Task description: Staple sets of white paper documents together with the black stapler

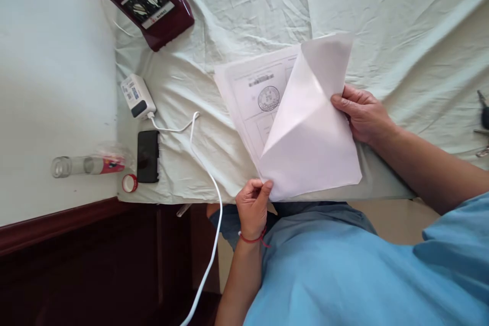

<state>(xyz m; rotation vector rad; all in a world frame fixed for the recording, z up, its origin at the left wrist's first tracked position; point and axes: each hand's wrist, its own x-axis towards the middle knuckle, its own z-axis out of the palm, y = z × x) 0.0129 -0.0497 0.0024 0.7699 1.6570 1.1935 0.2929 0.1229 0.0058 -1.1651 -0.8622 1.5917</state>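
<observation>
Several sheets of paper (309,137) are held above the cloth-covered table near its front edge. The top sheet is bent over and shows a blank side; beneath it a printed sheet (244,91) with a round black stamp shows at the left. My left hand (253,204), with a red string at the wrist, pinches the papers' lower left corner. My right hand (364,112) grips the right side of the papers between thumb and fingers. How many sheets it holds is hidden.
A dark red fan (168,35) stands at the back left. Along the left lie a white power strip (137,97) with its white cable (208,173), a black phone (148,156), a clear bottle (87,165) and a red cap (130,183). Keys (484,117) lie at far right.
</observation>
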